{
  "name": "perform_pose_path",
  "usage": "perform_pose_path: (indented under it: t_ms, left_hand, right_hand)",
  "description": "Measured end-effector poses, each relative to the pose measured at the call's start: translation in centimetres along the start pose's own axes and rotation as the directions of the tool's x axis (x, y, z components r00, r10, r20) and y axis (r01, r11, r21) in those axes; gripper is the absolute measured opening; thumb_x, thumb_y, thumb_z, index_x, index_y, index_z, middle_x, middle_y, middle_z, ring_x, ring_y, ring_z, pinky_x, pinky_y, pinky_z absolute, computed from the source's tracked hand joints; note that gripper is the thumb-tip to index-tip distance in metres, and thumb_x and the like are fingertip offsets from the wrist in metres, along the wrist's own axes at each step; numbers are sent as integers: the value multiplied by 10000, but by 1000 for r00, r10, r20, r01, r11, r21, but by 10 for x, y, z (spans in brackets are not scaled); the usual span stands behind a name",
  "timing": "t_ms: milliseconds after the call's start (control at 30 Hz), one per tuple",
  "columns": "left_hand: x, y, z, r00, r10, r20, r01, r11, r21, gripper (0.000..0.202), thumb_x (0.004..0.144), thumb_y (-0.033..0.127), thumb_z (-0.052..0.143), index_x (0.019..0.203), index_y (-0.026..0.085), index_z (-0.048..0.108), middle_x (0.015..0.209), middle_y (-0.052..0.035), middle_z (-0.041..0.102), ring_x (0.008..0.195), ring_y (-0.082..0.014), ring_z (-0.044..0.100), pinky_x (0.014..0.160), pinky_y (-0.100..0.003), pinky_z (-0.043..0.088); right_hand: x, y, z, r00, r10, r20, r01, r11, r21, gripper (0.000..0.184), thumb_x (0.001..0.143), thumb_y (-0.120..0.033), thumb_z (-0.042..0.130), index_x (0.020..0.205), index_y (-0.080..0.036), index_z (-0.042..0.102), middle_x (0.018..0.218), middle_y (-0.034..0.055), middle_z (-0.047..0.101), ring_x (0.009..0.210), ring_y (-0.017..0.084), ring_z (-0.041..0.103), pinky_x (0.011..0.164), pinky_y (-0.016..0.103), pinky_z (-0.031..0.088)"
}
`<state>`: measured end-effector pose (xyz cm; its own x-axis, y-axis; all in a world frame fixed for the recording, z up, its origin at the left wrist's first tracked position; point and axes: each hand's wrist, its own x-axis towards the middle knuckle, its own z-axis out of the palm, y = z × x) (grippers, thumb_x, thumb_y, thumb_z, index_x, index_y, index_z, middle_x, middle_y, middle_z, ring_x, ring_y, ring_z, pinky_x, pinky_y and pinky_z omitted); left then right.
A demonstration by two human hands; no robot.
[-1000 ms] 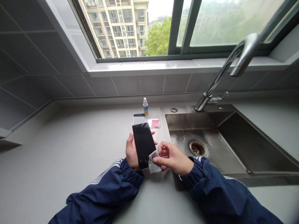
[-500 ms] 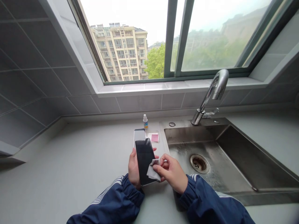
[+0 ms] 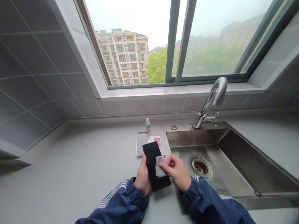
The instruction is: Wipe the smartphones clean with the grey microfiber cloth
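A black smartphone (image 3: pixel 151 152) is held by my left hand (image 3: pixel 143 177), its thumb along the left edge and fingertips showing past the right edge. My right hand (image 3: pixel 177 171) pinches a small grey cloth (image 3: pixel 160 168) with zigzag edges, which lies against the phone's dark face. Behind them on the counter lies another phone (image 3: pixel 141 143), with a pale surface upward. Beside it is a clear case (image 3: pixel 151 137) with a pink square (image 3: pixel 157 141) on it. A little white-capped bottle (image 3: pixel 148 125) stands upright further back.
To the right, a steel sink (image 3: pixel 184 140) with a drain (image 3: pixel 201 167) is set into the white counter (image 3: pixel 93 161). A chrome faucet (image 3: pixel 205 109) rises at its back edge. A sliding window (image 3: pixel 175 62) is above the tiled backsplash (image 3: pixel 130 108).
The held phone has tilted, its top leaning further left, and has shifted right and slightly down. Both hands have moved right in view. The cloth stays against the phone; the view has shifted slightly.
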<state>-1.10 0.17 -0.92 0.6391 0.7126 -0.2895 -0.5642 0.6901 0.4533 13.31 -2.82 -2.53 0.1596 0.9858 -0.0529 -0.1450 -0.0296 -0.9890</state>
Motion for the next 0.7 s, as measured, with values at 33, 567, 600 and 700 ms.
perform_pose_path:
  t_ms: [33, 567, 600, 700]
  left_hand:
    - [0, 0, 0, 1000, -5, 16, 5, 1000, -6, 765, 954, 657, 369, 1264, 18, 652, 1153, -216, 716, 1184, -354, 631, 1072, -473, 433]
    - [-12, 10, 5, 904, -388, 176, 350, 912, 215, 921, 859, 830, 194, 1285, 157, 656, 1152, -201, 696, 1018, -362, 681, 610, -435, 573]
    - [-10, 10, 2, 886, -417, 204, 369, 898, 238, 952, 849, 842, 155, 1303, 162, 643, 1128, -200, 705, 978, -349, 693, 624, -438, 568]
    - [-2, 8, -11, 817, -506, 278, 424, 852, 307, 1060, 803, 875, 61, 1338, 142, 609, 956, -197, 740, 765, -299, 711, 745, -530, 551]
  right_hand:
    - [1, -1, -1, 1000, -2, -6, 2, 1000, -2, 551, 652, -586, 843, 681, -210, 441, 603, -59, 521, 519, 83, 455, 485, 210, 348]
    - [2, -9, -4, 996, -5, -95, -3, 997, -78, 503, 743, -639, 749, 729, -230, 456, 493, -68, 520, 340, 73, 361, 357, 213, 231]
    - [2, -10, -5, 994, -18, -105, 9, 996, -85, 503, 746, -638, 747, 724, -230, 454, 490, -71, 509, 344, 69, 346, 361, 213, 224]
    - [4, -12, -7, 990, -60, -129, 45, 993, -113, 511, 738, -639, 754, 701, -229, 453, 492, -70, 488, 384, 77, 357, 389, 221, 254]
